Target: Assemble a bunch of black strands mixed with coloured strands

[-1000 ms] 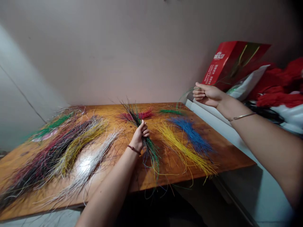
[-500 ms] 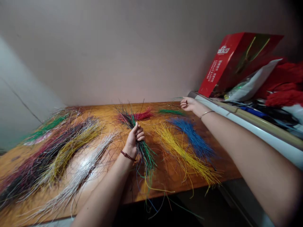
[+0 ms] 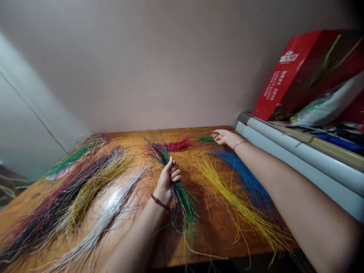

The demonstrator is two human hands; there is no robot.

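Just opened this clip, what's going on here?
A person is at a wooden table covered in loose piles of thin coloured strands. Their left hand grips a mixed bundle of mostly green and dark strands above the middle of the table. Their right hand reaches out, open, beside the small green pile at the far edge. Yellow, blue, red and white piles lie around them.

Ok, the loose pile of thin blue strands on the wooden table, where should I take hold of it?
Probably at the upper end of the thin blue strands, coming from the far side with your right hand. That end lies just below the hand and looks narrower and more gathered, while the lower end spreads out, so a pinch there should catch more strands.
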